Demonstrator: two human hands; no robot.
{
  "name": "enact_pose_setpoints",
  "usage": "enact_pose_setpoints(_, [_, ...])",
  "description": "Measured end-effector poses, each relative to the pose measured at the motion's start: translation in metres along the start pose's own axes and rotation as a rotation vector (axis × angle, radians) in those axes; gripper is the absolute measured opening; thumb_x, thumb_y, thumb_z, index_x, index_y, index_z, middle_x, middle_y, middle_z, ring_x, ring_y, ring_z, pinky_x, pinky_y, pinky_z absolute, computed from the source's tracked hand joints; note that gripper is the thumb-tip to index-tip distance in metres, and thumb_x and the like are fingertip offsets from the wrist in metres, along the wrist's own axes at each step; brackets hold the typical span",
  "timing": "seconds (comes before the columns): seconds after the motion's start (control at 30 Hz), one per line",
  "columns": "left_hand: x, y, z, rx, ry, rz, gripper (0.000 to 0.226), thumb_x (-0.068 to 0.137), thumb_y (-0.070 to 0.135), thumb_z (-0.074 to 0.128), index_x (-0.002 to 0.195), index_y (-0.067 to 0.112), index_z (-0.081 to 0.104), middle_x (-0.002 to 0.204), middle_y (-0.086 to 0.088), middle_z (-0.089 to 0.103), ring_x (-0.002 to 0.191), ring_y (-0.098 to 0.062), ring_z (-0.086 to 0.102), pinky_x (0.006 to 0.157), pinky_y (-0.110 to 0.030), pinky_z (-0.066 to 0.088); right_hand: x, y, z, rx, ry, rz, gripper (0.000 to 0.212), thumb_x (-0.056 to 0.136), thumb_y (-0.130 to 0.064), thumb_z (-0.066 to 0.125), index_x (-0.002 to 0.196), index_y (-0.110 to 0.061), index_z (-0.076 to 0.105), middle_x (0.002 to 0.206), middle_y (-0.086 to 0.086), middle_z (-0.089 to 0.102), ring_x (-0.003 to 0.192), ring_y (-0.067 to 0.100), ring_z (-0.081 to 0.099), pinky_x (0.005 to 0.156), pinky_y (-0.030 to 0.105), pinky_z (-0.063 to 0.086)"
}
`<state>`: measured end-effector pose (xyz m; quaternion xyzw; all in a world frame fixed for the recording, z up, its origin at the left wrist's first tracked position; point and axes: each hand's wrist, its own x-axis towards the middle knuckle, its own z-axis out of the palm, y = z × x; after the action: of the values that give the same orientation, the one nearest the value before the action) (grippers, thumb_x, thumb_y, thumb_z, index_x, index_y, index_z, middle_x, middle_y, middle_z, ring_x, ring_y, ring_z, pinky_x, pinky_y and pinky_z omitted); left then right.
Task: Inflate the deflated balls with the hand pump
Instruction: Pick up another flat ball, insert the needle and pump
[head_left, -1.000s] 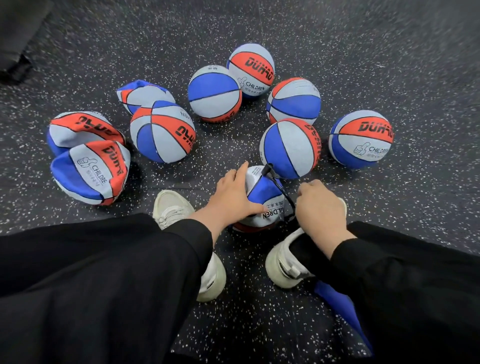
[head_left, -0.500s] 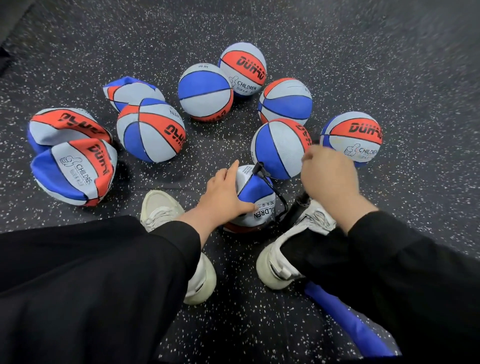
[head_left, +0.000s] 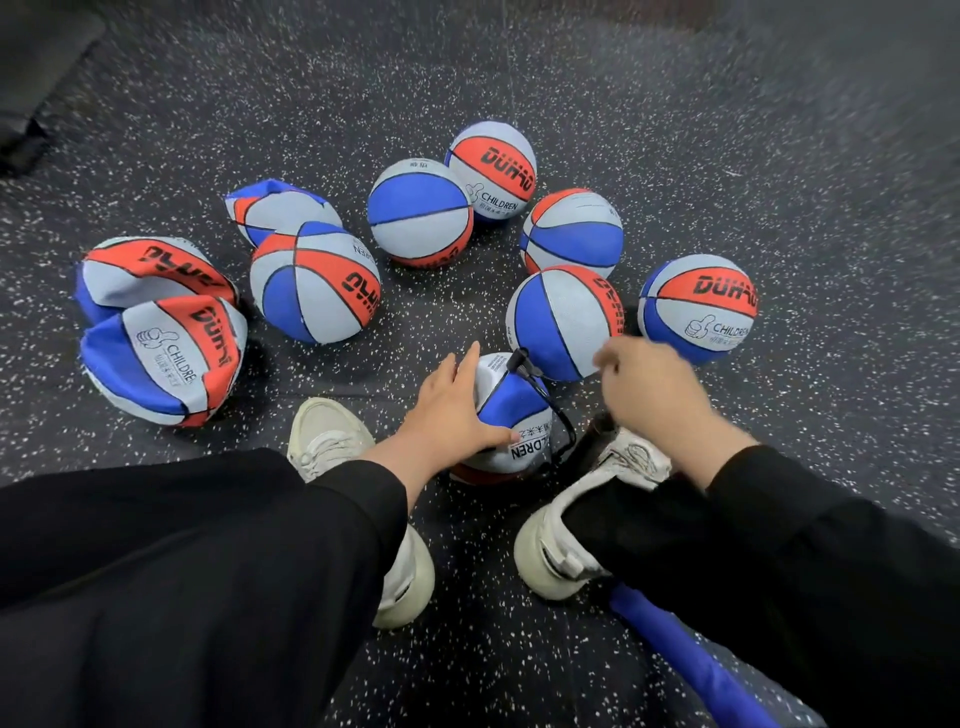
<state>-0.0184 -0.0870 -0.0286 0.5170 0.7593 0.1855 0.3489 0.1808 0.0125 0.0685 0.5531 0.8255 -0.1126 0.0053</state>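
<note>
Speckled floor (head_left: 675, 156): L hand (head_left: 451, 410) steadies ball (head_left: 519, 415), R hand (head_left: 649, 395) prob. grips pump (head_left: 592, 441).

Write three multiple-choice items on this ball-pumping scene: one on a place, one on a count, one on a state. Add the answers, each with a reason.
1. Where does the ball being pumped sit?
A. between the two shoes
B. beyond the far balls
C. on the person's lap

2. How many balls lie on the floor?
A. six
B. ten
C. fourteen

3. What does the left hand do?
A. hangs idle
B. rests on the ball with the hose
C. grips the pump

Answers:
1 A, it lies between the left shoe and the right shoe.
2 B, ten show.
3 B, its fingers lie flat on the ball, while the right hand works the pump.
</note>
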Motion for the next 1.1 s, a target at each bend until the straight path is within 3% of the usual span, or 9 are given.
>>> enact_pose_setpoints(0.17, [0.006, -0.001, 0.003, 0.0, 0.002, -0.012, 0.135, 0.066, 0.065, 0.084, 0.161, 0.036, -0.008, 0.17, -0.01, 0.004, 0.157, -0.031, 0.004, 0.125, -0.053, 0.018, 0.022, -0.007, -0.053, 0.026, 0.01, -0.013, 0.029, 0.089, -0.012, 0.05, 0.101, -0.025, 0.073, 0.106, 0.005, 0.072, 0.096, 0.031, 0.062, 0.078, 0.034, 0.048])
enact_pose_setpoints(0.3, [0.004, 0.0, 0.003, -0.019, -0.003, -0.008, 0.135, 0.067, 0.063, 0.084, 0.161, 0.038, -0.009, 0.171, -0.006, 0.0, 0.156, -0.03, 0.003, 0.124, -0.055, 0.019, -0.006, -0.007, 0.009, -0.054, 0.292, 0.07, 0.026, 0.095, -0.027, 0.047, 0.084, -0.013, 0.066, 0.086, 0.013, 0.066, 0.074, 0.035, 0.058, 0.062, 0.034, 0.034])
enact_pose_setpoints(0.4, [0.0, -0.002, 0.005, -0.04, 0.018, 0.009, 0.137, 0.065, 0.063, 0.085, 0.162, 0.033, -0.007, 0.171, -0.004, 0.0, 0.157, -0.027, 0.002, 0.124, -0.055, 0.018, -0.029, -0.005, 0.048, -0.053, 0.259, 0.05, 0.03, 0.097, -0.025, 0.051, 0.075, -0.009, 0.062, 0.083, 0.013, 0.059, 0.071, 0.037, 0.062, 0.058, 0.033, 0.032])
enact_pose_setpoints(0.5, [-0.004, -0.005, 0.006, -0.059, 0.026, 0.014, 0.131, 0.067, 0.062, 0.086, 0.163, 0.026, 0.004, 0.171, -0.002, 0.0, 0.157, -0.026, 0.003, 0.125, -0.052, 0.017, -0.04, -0.002, 0.058, -0.179, 0.08, -0.095, 0.017, 0.079, -0.006, 0.064, 0.062, -0.006, 0.061, 0.069, 0.012, 0.054, 0.06, 0.033, 0.061, 0.049, 0.027, 0.03])
enact_pose_setpoints(0.6, [-0.002, -0.006, 0.003, -0.074, 0.016, 0.02, 0.132, 0.066, 0.067, 0.085, 0.163, 0.027, 0.006, 0.172, -0.003, -0.002, 0.158, -0.026, 0.002, 0.126, -0.05, 0.014, -0.03, 0.0, 0.061, -0.19, -0.055, -0.098, 0.039, 0.09, -0.028, 0.024, 0.087, -0.016, 0.061, 0.092, 0.004, 0.056, 0.087, 0.031, 0.062, 0.062, 0.035, 0.043])
enact_pose_setpoints(0.7, [-0.001, -0.007, 0.002, -0.071, -0.002, 0.026, 0.133, 0.065, 0.068, 0.084, 0.163, 0.028, 0.003, 0.172, -0.005, -0.002, 0.158, -0.026, 0.001, 0.127, -0.049, 0.012, -0.019, 0.002, 0.035, -0.035, -0.06, 0.051, 0.03, 0.096, -0.019, 0.043, 0.115, -0.021, 0.066, 0.112, 0.008, 0.068, 0.102, 0.034, 0.063, 0.082, 0.037, 0.046])
enact_pose_setpoints(0.87, [0.006, -0.009, 0.004, -0.057, 0.021, 0.014, 0.138, 0.057, 0.077, 0.079, 0.163, 0.028, 0.005, 0.171, -0.006, 0.005, 0.157, -0.025, 0.004, 0.126, -0.051, 0.015, 0.018, -0.007, -0.051, -0.005, 0.042, -0.004, 0.029, 0.091, -0.016, 0.051, 0.109, -0.023, 0.072, 0.11, 0.004, 0.072, 0.103, 0.032, 0.063, 0.079, 0.033, 0.047])
enact_pose_setpoints(0.93, [0.007, -0.01, 0.005, -0.066, 0.023, 0.017, 0.142, 0.049, 0.084, 0.07, 0.163, 0.028, 0.005, 0.171, -0.005, 0.008, 0.157, -0.024, 0.006, 0.126, -0.051, 0.017, 0.023, -0.006, -0.062, -0.069, -0.081, -0.034, 0.02, 0.093, -0.024, 0.054, 0.095, -0.017, 0.073, 0.096, 0.005, 0.072, 0.09, 0.03, 0.063, 0.074, 0.033, 0.048])
enact_pose_setpoints(1.1, [0.006, -0.012, 0.005, -0.06, 0.03, 0.019, 0.141, 0.049, 0.085, 0.068, 0.163, 0.03, 0.005, 0.17, -0.004, 0.01, 0.157, -0.024, 0.007, 0.125, -0.052, 0.02, 0.036, -0.005, -0.051, -0.088, -0.101, 0.049, 0.068, 0.095, -0.069, 0.037, 0.071, -0.008, 0.057, 0.072, 0.01, 0.059, 0.074, 0.032, 0.057, 0.068, 0.036, 0.046])
